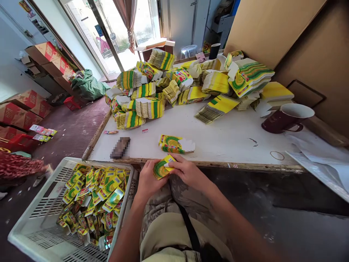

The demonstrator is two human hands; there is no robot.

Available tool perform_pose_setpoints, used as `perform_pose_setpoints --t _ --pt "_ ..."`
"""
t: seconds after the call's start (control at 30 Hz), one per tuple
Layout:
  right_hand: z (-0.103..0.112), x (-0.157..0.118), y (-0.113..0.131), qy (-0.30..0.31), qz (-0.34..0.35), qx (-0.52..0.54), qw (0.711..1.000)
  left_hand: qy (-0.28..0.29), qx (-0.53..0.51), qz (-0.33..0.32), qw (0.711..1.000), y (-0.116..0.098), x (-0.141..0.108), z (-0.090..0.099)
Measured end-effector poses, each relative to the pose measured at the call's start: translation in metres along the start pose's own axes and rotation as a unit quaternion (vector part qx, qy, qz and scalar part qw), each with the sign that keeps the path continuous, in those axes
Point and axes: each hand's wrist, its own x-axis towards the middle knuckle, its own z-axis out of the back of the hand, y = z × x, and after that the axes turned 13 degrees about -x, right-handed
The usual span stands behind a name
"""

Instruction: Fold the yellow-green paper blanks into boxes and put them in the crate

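Both my hands hold one small yellow and green carton point(160, 169) above my lap, just off the table's front edge. My left hand point(148, 178) is wrapped round its left side. The fingers of my right hand point(188, 171) pinch its right end, where a white flap shows. Just beyond my hands a small stack of flat cartons point(174, 144) lies on the white table point(226, 145). To my left a pale plastic crate point(46, 238) holds many folded yellow cartons point(95, 196).
Bundles of flat cartons point(149, 108) are heaped along the table's back. A maroon mug point(283, 118) stands at the right, near plastic sheets point(324, 163). A rubber band point(277, 155) lies near the front edge. Red boxes point(24, 109) stand on the floor at left, with part of a person point(21, 165) nearby.
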Motion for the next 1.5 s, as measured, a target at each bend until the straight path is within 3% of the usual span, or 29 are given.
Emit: perform_pose_setpoints --t 0.13,0.27,0.4,0.47,0.5,0.57,0.67,0.7,0.77,0.83,0.93,1.0,1.13,1.3,1.4,1.5 --pt "0.01 0.004 0.001 0.01 -0.02 0.022 0.999 0.035 0.008 -0.002 0.999 -0.002 0.005 0.002" --pt "-0.009 0.001 0.005 -0.05 -0.072 0.059 0.994 0.018 0.021 0.006 1.0 -0.004 0.004 -0.003" --pt "-0.024 0.003 -0.001 -0.03 -0.062 0.161 0.985 0.026 -0.001 0.024 0.999 0.005 -0.004 0.012" --pt "-0.02 0.012 -0.008 -0.041 -0.077 0.177 0.98 0.024 0.001 0.068 0.997 0.018 -0.013 0.04" --pt "-0.016 0.019 -0.011 -0.062 -0.091 0.148 0.983 -0.005 0.014 0.102 0.995 0.027 -0.018 0.061" --pt "-0.006 0.035 -0.018 -0.104 -0.125 -0.002 0.987 -0.057 0.109 0.192 0.974 0.047 -0.032 0.108" --pt "0.002 0.058 -0.028 -0.056 -0.178 -0.268 0.945 -0.056 0.27 0.323 0.905 0.075 -0.054 0.173" --pt "0.002 0.063 -0.03 -0.029 -0.191 -0.314 0.929 -0.059 0.305 0.351 0.884 0.082 -0.06 0.186" --pt "-0.004 0.069 -0.034 0.0 -0.204 -0.347 0.915 -0.06 0.321 0.36 0.874 0.09 -0.068 0.196" --pt "-0.01 0.069 -0.036 0.005 -0.206 -0.357 0.911 -0.054 0.282 0.327 0.9 0.091 -0.067 0.186" --pt "-0.014 0.065 -0.035 -0.001 -0.217 -0.383 0.898 -0.018 0.174 0.259 0.95 0.083 -0.05 0.15" --pt "-0.013 0.061 -0.033 -0.009 -0.229 -0.403 0.886 0.012 0.114 0.223 0.968 0.075 -0.035 0.125" --pt "-0.008 0.059 -0.033 -0.007 -0.232 -0.43 0.872 0.052 0.057 0.158 0.984 0.059 -0.013 0.09" --pt "-0.008 0.06 -0.039 -0.019 -0.236 -0.435 0.869 0.081 0.002 0.116 0.99 0.046 -0.007 0.066" --pt "-0.008 0.055 -0.038 -0.088 -0.22 -0.364 0.901 0.098 -0.041 0.11 0.988 0.04 -0.009 0.049" --pt "-0.01 0.047 -0.025 -0.164 -0.177 -0.189 0.952 0.088 -0.169 0.117 0.975 0.037 -0.006 0.024"
